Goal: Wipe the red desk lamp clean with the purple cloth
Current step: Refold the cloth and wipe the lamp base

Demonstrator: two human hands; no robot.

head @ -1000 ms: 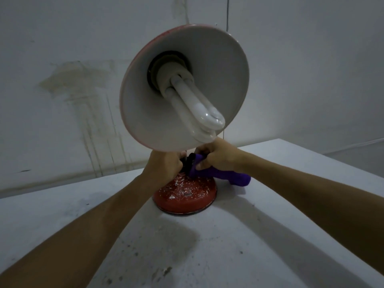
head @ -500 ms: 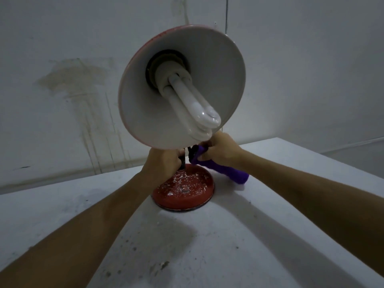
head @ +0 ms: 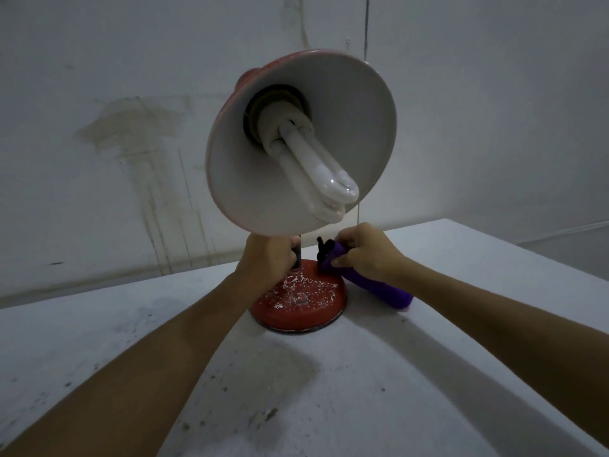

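From the head view, the left hand (head: 268,258) gripped the red desk lamp (head: 298,301) by its stem at twelve o'clock on the worktop (head: 362,390), while the right hand (head: 369,252), fingers curled round the purple cloth (head: 379,286), stood beside the flecked base, so wiping looked unfinished.

Pale, speckled table (head: 346,400) with dark flecks and a smudged grey patch. Behind it, whitish wall (head: 99,77) bearing a brownish stain (head: 131,123) with streaks running down.
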